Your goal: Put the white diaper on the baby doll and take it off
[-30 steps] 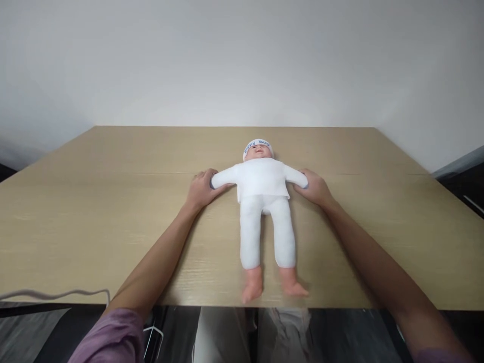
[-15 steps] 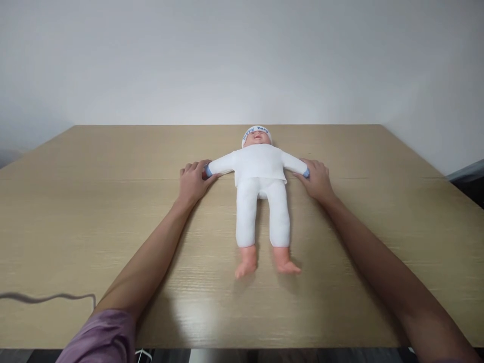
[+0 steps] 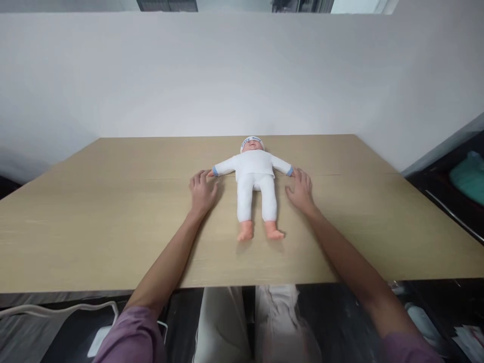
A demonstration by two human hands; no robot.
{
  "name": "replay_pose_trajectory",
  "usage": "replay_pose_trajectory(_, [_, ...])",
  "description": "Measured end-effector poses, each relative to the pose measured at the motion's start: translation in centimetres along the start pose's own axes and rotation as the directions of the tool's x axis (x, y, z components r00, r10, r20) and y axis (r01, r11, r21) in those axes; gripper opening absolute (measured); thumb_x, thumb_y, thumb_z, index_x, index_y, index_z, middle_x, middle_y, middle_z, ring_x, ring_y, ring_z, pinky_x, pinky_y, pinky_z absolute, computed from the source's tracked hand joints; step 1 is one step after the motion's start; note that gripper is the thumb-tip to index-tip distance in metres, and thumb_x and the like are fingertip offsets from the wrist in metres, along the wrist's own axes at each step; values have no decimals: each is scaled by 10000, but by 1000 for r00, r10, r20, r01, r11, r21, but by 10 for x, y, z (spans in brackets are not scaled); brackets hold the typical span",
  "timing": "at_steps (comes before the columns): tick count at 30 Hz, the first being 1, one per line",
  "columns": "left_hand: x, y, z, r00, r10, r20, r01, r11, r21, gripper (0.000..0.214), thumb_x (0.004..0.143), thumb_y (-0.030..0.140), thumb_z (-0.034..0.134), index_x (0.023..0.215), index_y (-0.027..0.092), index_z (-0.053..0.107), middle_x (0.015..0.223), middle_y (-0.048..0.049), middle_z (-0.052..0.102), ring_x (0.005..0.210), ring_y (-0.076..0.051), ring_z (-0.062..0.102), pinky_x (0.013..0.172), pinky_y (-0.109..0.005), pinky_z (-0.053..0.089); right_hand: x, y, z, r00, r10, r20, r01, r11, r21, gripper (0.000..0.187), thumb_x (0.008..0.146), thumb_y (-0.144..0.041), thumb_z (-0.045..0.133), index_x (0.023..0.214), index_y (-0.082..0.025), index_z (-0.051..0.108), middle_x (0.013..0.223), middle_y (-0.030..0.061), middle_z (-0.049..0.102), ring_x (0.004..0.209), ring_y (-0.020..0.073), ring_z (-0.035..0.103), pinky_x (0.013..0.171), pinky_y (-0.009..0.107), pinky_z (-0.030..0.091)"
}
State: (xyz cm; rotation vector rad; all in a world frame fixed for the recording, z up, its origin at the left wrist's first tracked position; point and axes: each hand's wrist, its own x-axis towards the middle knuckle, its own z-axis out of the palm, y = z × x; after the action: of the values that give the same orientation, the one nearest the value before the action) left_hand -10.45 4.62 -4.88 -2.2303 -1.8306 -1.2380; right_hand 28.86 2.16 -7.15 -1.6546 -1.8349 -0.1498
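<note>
A baby doll (image 3: 254,162) in a white top, white trousers and a lettered white cap lies on its back on the wooden table (image 3: 113,217). Its arms are spread, with blue cuffs, and its bare feet point toward me. Beside the doll's hand on the left rests my left hand (image 3: 202,191), open, thumb apart and fingertips at or very near the doll's hand. My right hand (image 3: 301,191) lies open by the doll's other hand, its fingertips likewise close to it. Whether either hand touches the doll is hard to tell.
A pale wall (image 3: 234,75) rises behind the table. At the right stands a dark shelf or cart holding a green item (image 3: 471,176). Below the front edge are my legs (image 3: 223,322), a white cable (image 3: 56,310) and a white plastic bag (image 3: 282,322).
My hands have let go of the doll's forearms and shifted outward to its hands. My view has pulled back, showing the table's front edge and my legs. The doll's pose looks unchanged.
</note>
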Motion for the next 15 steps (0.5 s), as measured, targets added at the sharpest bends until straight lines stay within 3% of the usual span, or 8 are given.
replay_pose_trajectory(3, [-63, 49, -37, 995, 84, -56, -91, 986, -138, 515, 1093, 452, 609, 1483, 116, 576, 1483, -201, 648, 1439, -344, 556, 1246, -562, 390, -59, -42, -41, 999, -37, -18, 38, 997, 61, 695, 1044, -337, 563, 1682, -132, 380, 1636, 226, 528, 1495, 354, 480, 1290, 576, 400])
replay_pose_trajectory(5, [-132, 80, -61, 992, 84, -94, -100, 978, -184, 423, 1075, 429, 627, 1443, 219, 611, 1426, -144, 692, 1363, -330, 628, 1193, -573, 466, -116, -62, -72, 986, -121, -112, 141, 971, 193, 598, 1073, -308, 563, 1644, -186, 435, 1613, 175, 562, 1502, 348, 514, 1277, 599, 420])
replay_pose_trajectory(7, [-217, 104, -77, 986, 28, -165, -82, 940, -330, 177, 1026, 436, 641, 1167, 357, 710, 1117, -81, 772, 1067, -334, 727, 998, -584, 575, -187, -70, -96, 954, -232, -190, 279, 919, 278, 580, 1063, -266, 582, 1631, -228, 467, 1527, 144, 638, 1430, 339, 596, 1194, 572, 509])
replay_pose_trajectory(9, [-302, 121, -79, 995, -63, -74, 23, 889, -457, 292, 1018, 587, 530, 851, 405, 687, 785, -69, 702, 783, -340, 680, 805, -588, 583, -262, -66, -106, 874, -384, -297, 471, 819, 328, 451, 1066, -242, 542, 1512, -285, 590, 1222, 80, 760, 1135, 276, 727, 985, 465, 620])
replay_pose_trajectory(10, [-338, 127, -76, 986, -113, 122, 157, 868, -471, 369, 1008, 644, 509, 798, 393, 680, 758, -88, 690, 771, -344, 671, 779, -583, 580, -297, -62, -105, 843, -444, -303, 532, 770, 353, 368, 1071, -269, 549, 1423, -299, 649, 1102, 53, 773, 990, 250, 741, 907, 433, 637])
replay_pose_trajectory(11, [-369, 131, -70, 932, -155, 328, 300, 838, -456, 398, 1006, 665, 506, 821, 368, 696, 805, -108, 711, 805, -345, 683, 779, -570, 586, -329, -57, -101, 871, -426, -245, 491, 783, 382, 292, 1072, -291, 567, 1340, -304, 682, 1055, 43, 777, 932, 239, 744, 870, 419, 641])
replay_pose_trajectory(13, [-409, 134, -57, 785, -270, 558, 534, 751, -388, 459, 1038, 679, 494, 907, 291, 703, 910, -113, 744, 876, -323, 704, 839, -521, 590, -381, -50, -87, 995, -86, -44, 96, 919, 381, 200, 1078, -323, 601, 1251, -286, 694, 1095, 68, 784, 983, 255, 758, 861, 422, 640])
replay_pose_trajectory(15, [-424, 134, -44, 680, -340, 649, 653, 684, -326, 522, 1032, 732, 521, 976, 241, 692, 984, -106, 754, 912, -300, 704, 895, -473, 571, -413, -49, -72, 946, 306, 111, -325, 874, 362, 308, 1086, -513, 585, 1222, -260, 697, 1119, 105, 784, 1005, 291, 763, 871, 466, 642])
